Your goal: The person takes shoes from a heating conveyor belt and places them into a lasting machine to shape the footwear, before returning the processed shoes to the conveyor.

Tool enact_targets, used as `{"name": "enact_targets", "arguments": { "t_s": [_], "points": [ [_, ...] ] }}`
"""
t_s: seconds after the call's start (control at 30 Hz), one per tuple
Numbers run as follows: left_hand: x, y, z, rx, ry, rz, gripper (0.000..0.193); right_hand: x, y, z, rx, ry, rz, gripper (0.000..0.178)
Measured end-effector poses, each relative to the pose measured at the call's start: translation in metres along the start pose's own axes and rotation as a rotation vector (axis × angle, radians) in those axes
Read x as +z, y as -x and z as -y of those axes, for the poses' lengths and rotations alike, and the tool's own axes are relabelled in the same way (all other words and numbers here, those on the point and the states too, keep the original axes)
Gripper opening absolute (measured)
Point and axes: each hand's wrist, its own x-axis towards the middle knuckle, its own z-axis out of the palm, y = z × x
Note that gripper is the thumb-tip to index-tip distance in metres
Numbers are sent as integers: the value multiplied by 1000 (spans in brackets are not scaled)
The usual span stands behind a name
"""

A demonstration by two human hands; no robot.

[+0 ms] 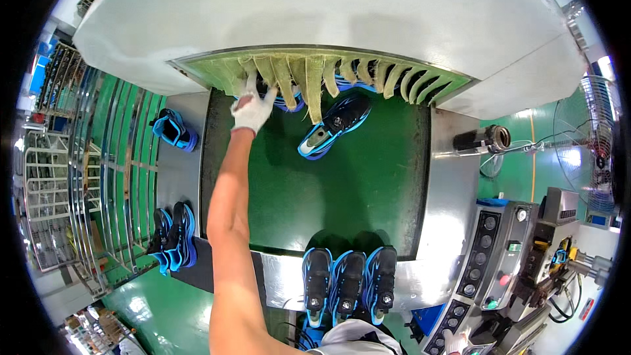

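Note:
My left hand (253, 108), in a white glove, reaches far out to the yellow-green curtain strips (315, 82) at the mouth of a white tunnel machine (328, 6). Its fingers are spread against the strips, right beside a black-and-blue shoe (289, 100) half hidden behind them. Another black-and-blue shoe (328, 128) lies tilted on the green belt (368, 184) just outside the curtain. Only a bit of my gloved right hand (453, 340) shows at the bottom edge, next to a grey control panel (483, 256).
Three matching shoes (347, 283) stand side by side on the steel ledge near me. One shoe (173, 129) sits on the left ledge, and a pair (174, 236) lower left. A metal rack (98, 158) is at left, a fan (595, 151) at right.

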Motion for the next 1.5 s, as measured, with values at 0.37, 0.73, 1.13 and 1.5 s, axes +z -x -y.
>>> {"name": "enact_targets", "arguments": {
  "t_s": [0.37, 0.73, 1.13, 1.5],
  "points": [
    [16, 78, 57, 370, -101, -89, 30, 5, 4, 33, -9, -635, 6, 77],
    [-110, 298, -80, 223, 341, 205, 22, 12, 94, 65, -168, -1258, 110, 79],
    [-209, 534, -482, 1479, 854, 903, 27, -64, 108, 24, -480, -1011, -752, 49],
    [-210, 783, -699, 1358, 1101, 1351, 58, 68, 249, -196, 150, -2933, -790, 63]
  ]
}}
